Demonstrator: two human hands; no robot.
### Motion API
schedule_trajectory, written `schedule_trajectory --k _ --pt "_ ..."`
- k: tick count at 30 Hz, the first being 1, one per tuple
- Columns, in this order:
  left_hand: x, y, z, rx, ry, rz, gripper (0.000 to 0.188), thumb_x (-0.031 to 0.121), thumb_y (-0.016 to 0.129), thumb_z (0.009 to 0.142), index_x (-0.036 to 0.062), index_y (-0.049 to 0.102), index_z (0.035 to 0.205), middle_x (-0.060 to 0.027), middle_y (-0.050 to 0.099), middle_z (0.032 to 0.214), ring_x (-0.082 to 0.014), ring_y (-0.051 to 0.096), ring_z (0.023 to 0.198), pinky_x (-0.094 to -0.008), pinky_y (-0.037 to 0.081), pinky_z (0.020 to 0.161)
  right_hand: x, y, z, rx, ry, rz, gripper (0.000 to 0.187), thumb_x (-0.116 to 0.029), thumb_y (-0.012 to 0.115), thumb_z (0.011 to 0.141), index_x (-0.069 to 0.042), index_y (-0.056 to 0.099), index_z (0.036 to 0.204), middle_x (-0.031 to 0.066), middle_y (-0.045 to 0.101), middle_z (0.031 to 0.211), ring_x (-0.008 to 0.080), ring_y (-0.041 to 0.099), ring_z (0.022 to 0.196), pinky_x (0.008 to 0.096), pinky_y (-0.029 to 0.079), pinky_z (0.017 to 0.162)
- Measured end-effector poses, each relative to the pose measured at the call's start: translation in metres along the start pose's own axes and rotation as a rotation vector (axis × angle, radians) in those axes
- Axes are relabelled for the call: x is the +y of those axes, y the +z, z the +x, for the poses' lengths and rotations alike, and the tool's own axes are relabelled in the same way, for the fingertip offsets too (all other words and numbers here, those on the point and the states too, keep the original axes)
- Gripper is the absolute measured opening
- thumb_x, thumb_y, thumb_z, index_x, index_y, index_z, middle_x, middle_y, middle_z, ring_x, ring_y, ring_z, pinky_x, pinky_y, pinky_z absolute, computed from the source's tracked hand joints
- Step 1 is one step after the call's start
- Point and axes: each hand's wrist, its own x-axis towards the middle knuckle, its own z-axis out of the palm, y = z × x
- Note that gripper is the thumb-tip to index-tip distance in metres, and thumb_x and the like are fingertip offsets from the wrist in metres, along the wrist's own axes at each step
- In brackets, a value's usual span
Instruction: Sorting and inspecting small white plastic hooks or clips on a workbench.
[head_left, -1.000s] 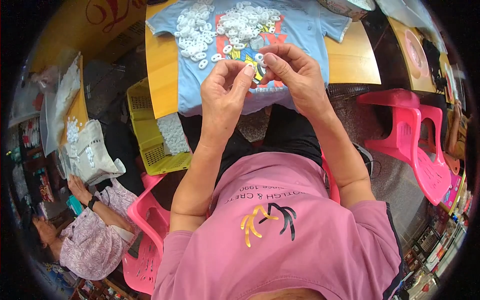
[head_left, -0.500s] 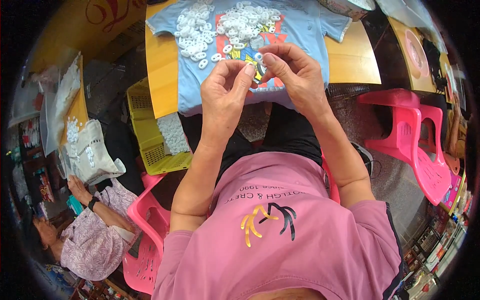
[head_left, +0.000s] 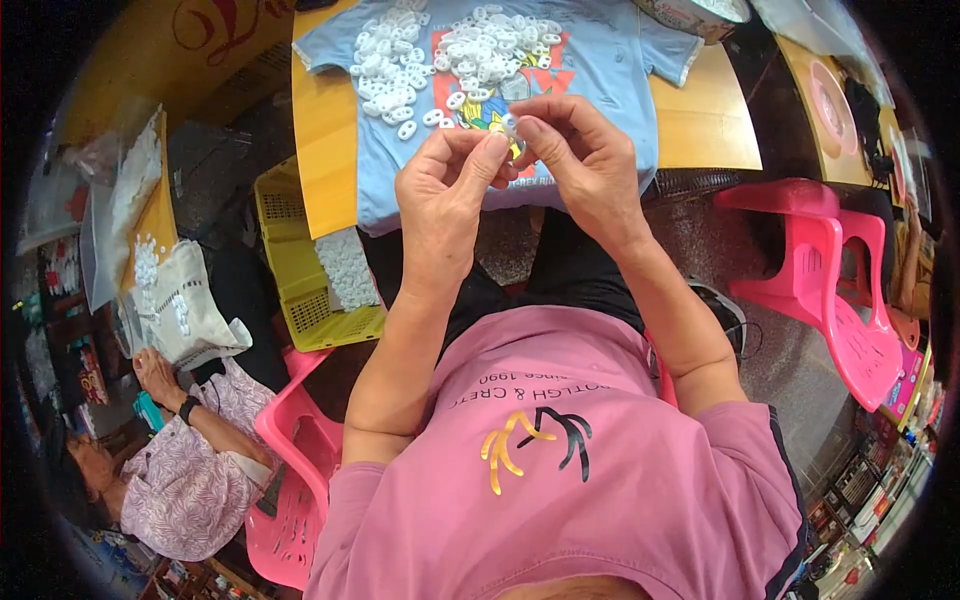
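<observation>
Over the near edge of a light-blue T-shirt (head_left: 600, 90), my two hands are close together. My right hand (head_left: 588, 165) pinches a small white oval plastic piece with holes (head_left: 510, 124) between thumb and forefinger. Right beside it, my left hand (head_left: 445, 195) is closed in a pinch, its thumb tip near the piece; what it grips is mostly hidden by the fingers. Beyond my hands, two heaps of similar white two-hole pieces lie on the shirt, one on the left (head_left: 385, 70) and one in the middle (head_left: 490, 45). Several loose pieces lie between the heaps and my hands.
The shirt covers part of a yellow wooden table (head_left: 715, 120). A yellow crate (head_left: 285, 250) with white pieces stands at its left. Further left, another person (head_left: 190, 480) sits beside a cream cloth with white pieces. Pink plastic chairs (head_left: 810, 260) stand right and left.
Both hands have shifted slightly left and nearer to me, and the fingertips have drawn together. The white piece in my right hand has moved down toward the left thumb.
</observation>
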Motion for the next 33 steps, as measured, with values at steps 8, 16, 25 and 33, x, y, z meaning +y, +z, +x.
schedule_trajectory --k 8,16,25,33 --pt "-0.004 -0.002 -0.001 -0.001 0.073 0.076 0.01 0.009 0.067 0.09 0.0012 0.061 0.092 -0.0043 0.067 0.084 -0.0086 0.064 0.074 -0.0209 0.05 0.067 -0.002 -0.002 0.0 -0.011 -0.026 -0.047 0.018 -0.008 0.061 0.094 0.004 0.063 0.108 0.0051 0.066 0.091 0.0095 0.063 0.077 0.0225 0.051 0.07" --pt "-0.018 -0.003 -0.006 0.047 0.162 0.07 0.011 0.008 0.066 0.091 -0.0001 0.06 0.094 -0.0038 0.067 0.085 -0.0078 0.064 0.077 -0.0204 0.05 0.068 0.006 0.004 -0.006 -0.034 0.006 -0.01 0.017 -0.007 0.06 0.094 0.004 0.063 0.108 0.0062 0.067 0.09 0.0112 0.065 0.077 0.0239 0.053 0.072" --pt "-0.013 0.001 -0.004 0.056 0.107 -0.077 0.01 0.006 0.064 0.092 0.0009 0.059 0.098 -0.0046 0.063 0.087 -0.0097 0.057 0.076 -0.0221 0.047 0.07 -0.002 0.006 -0.004 -0.052 0.079 0.149 0.024 -0.01 0.061 0.094 0.004 0.062 0.115 0.006 0.067 0.095 0.0111 0.063 0.086 0.0247 0.052 0.078" --pt "-0.017 -0.005 -0.004 -0.044 0.197 -0.08 0.022 0.022 0.055 0.099 0.0024 0.058 0.107 -0.0029 0.061 0.096 -0.0093 0.058 0.089 -0.0238 0.047 0.078 -0.007 0.001 -0.004 -0.075 0.16 0.374 0.037 -0.01 0.064 0.092 0.001 0.054 0.127 0.0044 0.064 0.095 0.0109 0.061 0.079 0.0234 0.05 0.075"
